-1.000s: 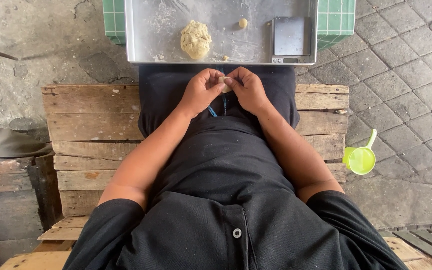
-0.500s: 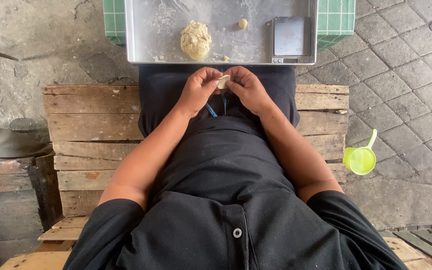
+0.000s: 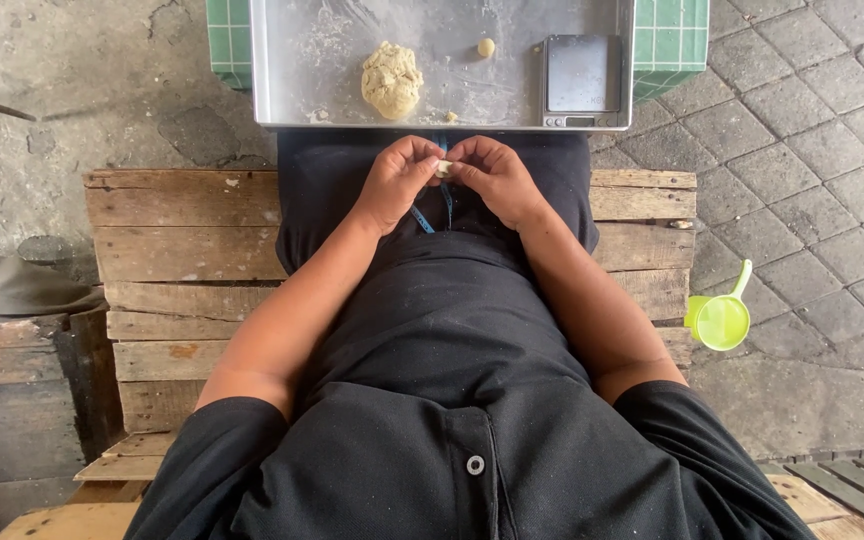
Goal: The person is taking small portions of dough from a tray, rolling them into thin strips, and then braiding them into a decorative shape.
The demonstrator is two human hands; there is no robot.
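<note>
Pinching a small dough piece [image 3: 442,168] between them, the left hand [image 3: 397,180] and right hand [image 3: 497,178] hold it closed-fingered; it looks soft, light, best gripped gently at its edges.

Both hands [image 3: 447,178] around a small dough piece [image 3: 443,168], below the metal tray [image 3: 292,80].

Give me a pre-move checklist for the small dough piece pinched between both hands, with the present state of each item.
1. Small pale dough piece pinched by left hand and right hand: ok.
2. Piece shaped into a ball: cannot tell, fingers hide it.
3. Bare space on the floured metal tray: ok.
4. Large lump of beige dough on the tray: ok.
5. Small grey digital scale platform free: ok.
6. Scale switched on: cannot tell.
</note>
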